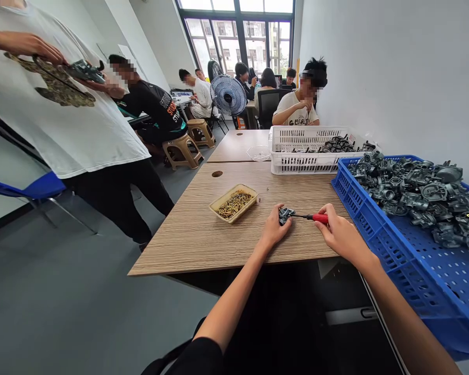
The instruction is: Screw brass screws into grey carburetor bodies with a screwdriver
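Near the front edge of the wood-grain table, my left hand holds a small grey metal part. My right hand is closed around the red handle of a screwdriver. Its dark shaft points left, and the tip meets the metal part; the exact contact spot is too small to make out. Left of my hands sits a cream tray of small brass-coloured pieces. A couple of tiny bits lie on the table just right of that tray.
At the right, a blue crate holds many grey metal parts. Behind it stands a white crate with dark parts. A standing person at the left holds a metal part. Another person sits beyond the white crate.
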`<state>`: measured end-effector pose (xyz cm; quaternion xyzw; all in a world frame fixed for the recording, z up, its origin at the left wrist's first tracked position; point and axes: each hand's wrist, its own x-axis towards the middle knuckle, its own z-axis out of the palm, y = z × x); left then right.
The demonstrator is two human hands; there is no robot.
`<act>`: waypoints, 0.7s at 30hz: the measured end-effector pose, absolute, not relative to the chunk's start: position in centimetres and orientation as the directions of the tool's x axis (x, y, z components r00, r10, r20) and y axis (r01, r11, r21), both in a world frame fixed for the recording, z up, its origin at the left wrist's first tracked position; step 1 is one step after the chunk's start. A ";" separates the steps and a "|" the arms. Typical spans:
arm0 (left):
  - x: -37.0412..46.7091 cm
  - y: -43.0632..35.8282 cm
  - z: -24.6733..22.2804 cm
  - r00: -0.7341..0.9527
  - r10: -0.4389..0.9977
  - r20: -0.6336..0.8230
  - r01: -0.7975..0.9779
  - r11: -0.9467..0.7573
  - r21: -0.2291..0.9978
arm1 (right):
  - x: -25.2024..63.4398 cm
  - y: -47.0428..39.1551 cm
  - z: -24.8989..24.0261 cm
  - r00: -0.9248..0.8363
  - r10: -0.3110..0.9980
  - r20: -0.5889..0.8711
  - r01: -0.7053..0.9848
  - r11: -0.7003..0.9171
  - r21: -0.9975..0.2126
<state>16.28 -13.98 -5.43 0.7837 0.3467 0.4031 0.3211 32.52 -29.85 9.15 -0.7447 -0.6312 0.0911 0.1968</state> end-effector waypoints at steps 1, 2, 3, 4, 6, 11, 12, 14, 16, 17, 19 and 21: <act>16.3 -14.0 -5.4 0.433 0.802 0.411 0.283 -0.554 0.783 | 32.4 -29.8 9.2 0.206 0.973 0.105 0.906 -0.149 -0.396; 16.3 -14.0 -5.5 0.433 0.802 0.413 0.282 -0.555 0.783 | 32.3 -29.8 9.3 0.224 0.970 0.098 0.908 -0.172 -0.382; 16.3 -13.9 -5.5 0.433 0.801 0.414 0.281 -0.556 0.782 | 32.2 -29.8 9.3 0.239 0.967 0.093 0.909 -0.189 -0.370; 16.3 -13.9 -5.5 0.432 0.801 0.415 0.281 -0.556 0.782 | 32.2 -29.8 9.3 0.247 0.965 0.091 0.910 -0.199 -0.364; 16.4 -13.9 -5.5 0.428 0.802 0.416 0.284 -0.556 0.781 | 32.3 -29.7 9.3 0.243 0.965 0.095 0.908 -0.192 -0.372; 16.4 -14.0 -5.5 0.425 0.803 0.417 0.282 -0.556 0.782 | 32.9 -29.8 9.0 0.189 0.977 0.093 0.898 -0.134 -0.419; 16.4 -14.0 -5.5 0.425 0.804 0.416 0.282 -0.555 0.783 | 33.0 -29.8 8.9 0.191 0.977 0.093 0.898 -0.136 -0.418; 16.3 -14.0 -5.4 0.426 0.805 0.413 0.282 -0.552 0.785 | 33.0 -29.7 8.9 0.207 0.974 0.092 0.901 -0.153 -0.407; 16.4 -14.0 -5.4 0.426 0.805 0.413 0.281 -0.551 0.785 | 33.0 -29.7 8.9 0.227 0.970 0.090 0.904 -0.176 -0.391; 16.4 -14.0 -5.4 0.426 0.805 0.413 0.281 -0.551 0.785 | 32.9 -29.7 9.0 0.234 0.968 0.090 0.904 -0.183 -0.386; 16.4 -13.9 -5.5 0.426 0.805 0.414 0.282 -0.552 0.785 | 32.9 -29.6 9.0 0.238 0.967 0.089 0.902 -0.186 -0.389; 16.4 -13.9 -5.5 0.427 0.804 0.414 0.281 -0.553 0.784 | 32.9 -29.7 9.1 0.226 0.970 0.085 0.899 -0.174 -0.403</act>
